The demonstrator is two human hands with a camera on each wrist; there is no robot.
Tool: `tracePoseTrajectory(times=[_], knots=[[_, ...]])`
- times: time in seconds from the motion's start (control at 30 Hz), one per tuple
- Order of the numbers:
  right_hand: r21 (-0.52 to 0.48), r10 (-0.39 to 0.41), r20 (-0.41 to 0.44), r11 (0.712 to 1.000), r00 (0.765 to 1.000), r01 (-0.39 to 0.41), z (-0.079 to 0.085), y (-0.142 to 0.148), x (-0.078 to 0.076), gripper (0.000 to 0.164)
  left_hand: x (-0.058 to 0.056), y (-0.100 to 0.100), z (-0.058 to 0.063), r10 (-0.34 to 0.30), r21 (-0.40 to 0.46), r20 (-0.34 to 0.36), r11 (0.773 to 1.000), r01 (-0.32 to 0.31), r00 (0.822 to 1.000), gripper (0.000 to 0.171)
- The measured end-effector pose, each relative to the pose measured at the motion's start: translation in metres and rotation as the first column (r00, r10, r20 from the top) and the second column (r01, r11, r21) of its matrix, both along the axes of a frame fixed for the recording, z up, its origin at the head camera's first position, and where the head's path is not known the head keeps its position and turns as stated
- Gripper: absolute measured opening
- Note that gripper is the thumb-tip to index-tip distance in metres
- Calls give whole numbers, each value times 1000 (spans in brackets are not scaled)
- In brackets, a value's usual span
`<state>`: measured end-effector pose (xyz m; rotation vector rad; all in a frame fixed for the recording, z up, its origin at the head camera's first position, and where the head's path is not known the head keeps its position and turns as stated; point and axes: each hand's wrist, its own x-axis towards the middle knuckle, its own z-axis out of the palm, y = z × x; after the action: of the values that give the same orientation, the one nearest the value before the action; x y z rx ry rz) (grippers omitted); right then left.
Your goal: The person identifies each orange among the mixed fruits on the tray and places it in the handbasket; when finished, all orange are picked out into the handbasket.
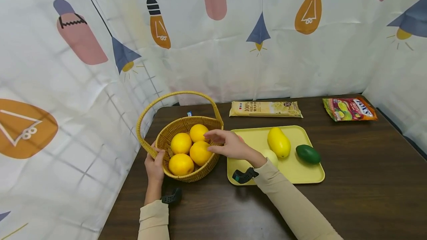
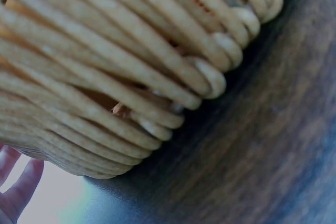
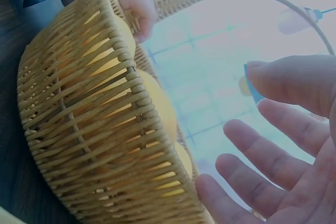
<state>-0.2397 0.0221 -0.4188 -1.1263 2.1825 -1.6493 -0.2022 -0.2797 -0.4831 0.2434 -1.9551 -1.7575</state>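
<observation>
A yellow wicker basket (image 1: 200, 175) with a tall arched handle (image 1: 176, 93) holds several oranges (image 1: 181, 165). My left hand (image 1: 155, 167) grips it on its left side, at the foot of the handle. That grip shows again in the right wrist view, where the left hand (image 3: 134, 6) is beside the rim. My right hand (image 1: 230, 144) reaches over the basket's right rim, close to the oranges, thumb and fingers apart. In the right wrist view the right hand (image 3: 283, 156) holds nothing. The woven wall (image 2: 105, 66) fills most of the left wrist view.
Right of the basket lies a yellow tray (image 1: 297, 175) with a yellow mango-shaped fruit (image 1: 278, 143), a dark green avocado (image 1: 308, 154) and a pale green round fruit (image 1: 270, 156). A reddish thing there is mostly hidden by my right hand. Behind lie a long yellow packet (image 1: 265, 109) and a candy bag (image 1: 349, 109).
</observation>
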Motion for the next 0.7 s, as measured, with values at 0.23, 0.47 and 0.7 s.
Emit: tracePoseTrajectory(times=[0.23,0.47,0.7], knots=[[-44,-18,30,999,999,20,3,19,8,41,-1,1,3,-8,-5,-23,1000,8,1000,9],[-52,-77,46,995,996,80,12,36,7,38,0,1,2,2,-5,-24,1000,-2,1000,12],[-66,-144,-1,988,990,143,18,58,4,38,12,10,24,-18,-8,-15,1000,18,1000,14]])
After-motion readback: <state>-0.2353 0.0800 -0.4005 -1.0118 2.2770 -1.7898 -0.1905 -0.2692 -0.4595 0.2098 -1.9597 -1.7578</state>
